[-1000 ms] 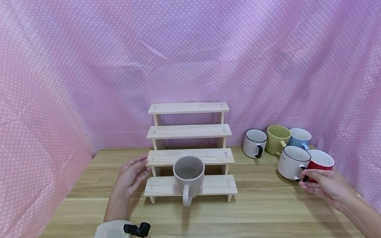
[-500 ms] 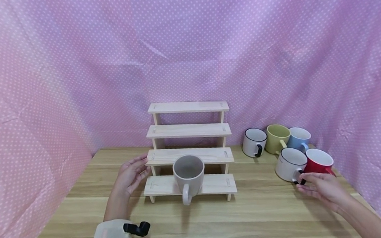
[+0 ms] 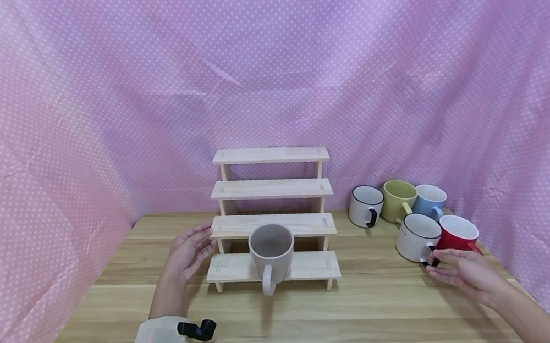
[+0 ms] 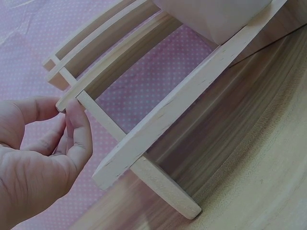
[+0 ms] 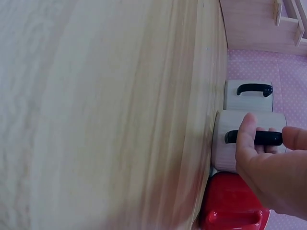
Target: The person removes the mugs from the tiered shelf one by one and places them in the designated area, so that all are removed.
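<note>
A wooden step shelf (image 3: 271,188) with tiered boards stands on the table. My left hand (image 3: 190,252) is at its left side, and in the left wrist view the thumb and fingers pinch the end of one board (image 4: 72,96). A grey mug (image 3: 272,254) sits on the lowest step, handle toward me. At the right, my right hand (image 3: 468,271) holds the black handle (image 5: 266,138) of a white mug (image 3: 417,239) with a dark rim. That mug stands upright beside a red mug (image 3: 453,240), whose lower part is partly hidden by my hand.
Behind the held mug are another white mug with a black handle (image 3: 363,212), a yellow-green mug (image 3: 398,206) and a light blue mug (image 3: 427,206). Pink dotted cloth (image 3: 264,56) hangs around the back and sides of the wooden table (image 3: 320,327).
My right hand has shifted the white mug slightly left, toward the shelf, and more of the red mug shows. The left hand and the grey mug have stayed in place.
</note>
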{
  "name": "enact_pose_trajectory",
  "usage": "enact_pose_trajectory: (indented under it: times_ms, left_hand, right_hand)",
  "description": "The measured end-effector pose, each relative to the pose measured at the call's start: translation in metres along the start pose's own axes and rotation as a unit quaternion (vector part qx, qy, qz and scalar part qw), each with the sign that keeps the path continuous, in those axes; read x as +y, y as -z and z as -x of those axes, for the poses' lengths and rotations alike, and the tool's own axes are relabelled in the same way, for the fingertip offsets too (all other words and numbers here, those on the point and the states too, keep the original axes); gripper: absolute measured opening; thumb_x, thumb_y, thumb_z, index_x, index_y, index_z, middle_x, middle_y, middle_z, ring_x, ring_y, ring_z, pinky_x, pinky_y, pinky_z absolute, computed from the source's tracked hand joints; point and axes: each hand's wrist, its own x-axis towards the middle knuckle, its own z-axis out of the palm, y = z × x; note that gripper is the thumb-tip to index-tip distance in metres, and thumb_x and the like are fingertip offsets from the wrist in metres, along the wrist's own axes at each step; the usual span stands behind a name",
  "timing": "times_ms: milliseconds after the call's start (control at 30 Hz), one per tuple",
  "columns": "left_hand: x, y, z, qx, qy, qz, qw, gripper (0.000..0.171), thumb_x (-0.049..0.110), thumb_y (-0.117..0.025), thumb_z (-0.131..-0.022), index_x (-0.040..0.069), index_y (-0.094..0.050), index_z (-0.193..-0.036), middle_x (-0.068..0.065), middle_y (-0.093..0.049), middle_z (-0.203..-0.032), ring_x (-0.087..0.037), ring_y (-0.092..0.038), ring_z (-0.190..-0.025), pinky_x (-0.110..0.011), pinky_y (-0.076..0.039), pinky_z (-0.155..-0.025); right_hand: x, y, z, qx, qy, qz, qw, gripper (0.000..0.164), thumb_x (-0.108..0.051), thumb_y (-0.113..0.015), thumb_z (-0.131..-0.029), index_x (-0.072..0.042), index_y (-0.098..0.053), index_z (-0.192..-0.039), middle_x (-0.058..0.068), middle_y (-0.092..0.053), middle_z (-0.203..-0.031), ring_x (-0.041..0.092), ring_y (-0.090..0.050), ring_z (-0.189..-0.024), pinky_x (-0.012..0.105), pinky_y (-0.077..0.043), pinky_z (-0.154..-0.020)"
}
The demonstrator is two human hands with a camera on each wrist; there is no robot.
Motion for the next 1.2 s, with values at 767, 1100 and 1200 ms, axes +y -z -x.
enact_pose_trajectory:
  times_ms: [767, 1100, 1200]
  left_hand:
    - [-0.001, 0.002, 0.0, -0.003, 0.0, -0.001, 1.0, 0.014, 0.0, -0.061, -0.101, 0.005, -0.07, -0.111, -0.004, -0.067, -0.102, -0.012, -0.064, -0.088, -0.021, -0.06, -0.083]
    - [0.0, 0.0, -0.001, 0.002, 0.007, 0.004, 1.0, 0.014, 0.0, -0.06, -0.101, 0.007, -0.071, -0.108, -0.005, -0.068, -0.102, -0.012, -0.063, -0.087, -0.021, -0.06, -0.083]
    - [0.0, 0.001, 0.0, 0.005, 0.007, 0.005, 1.0, 0.015, 0.0, -0.06, -0.101, 0.008, -0.072, -0.106, -0.004, -0.068, -0.101, -0.012, -0.063, -0.086, -0.021, -0.059, -0.083]
  right_hand:
    - [0.001, 0.009, 0.0, -0.024, 0.006, 0.011, 1.0, 0.028, -0.003, -0.046, -0.108, -0.01, -0.073, -0.107, 0.001, -0.07, -0.109, 0.022, -0.072, -0.098, 0.034, -0.061, -0.091]
    - [-0.031, 0.002, 0.007, 0.072, 0.0, 0.306, 0.949, 0.03, -0.013, -0.052, -0.107, 0.015, -0.058, -0.116, 0.007, -0.068, -0.098, 0.02, -0.071, -0.082, 0.036, -0.065, -0.075]
    - [-0.046, -0.007, 0.007, 0.094, 0.015, 0.353, 0.931, 0.038, -0.017, -0.052, -0.108, 0.02, -0.053, -0.12, 0.009, -0.068, -0.098, 0.017, -0.07, -0.08, 0.034, -0.064, -0.071]
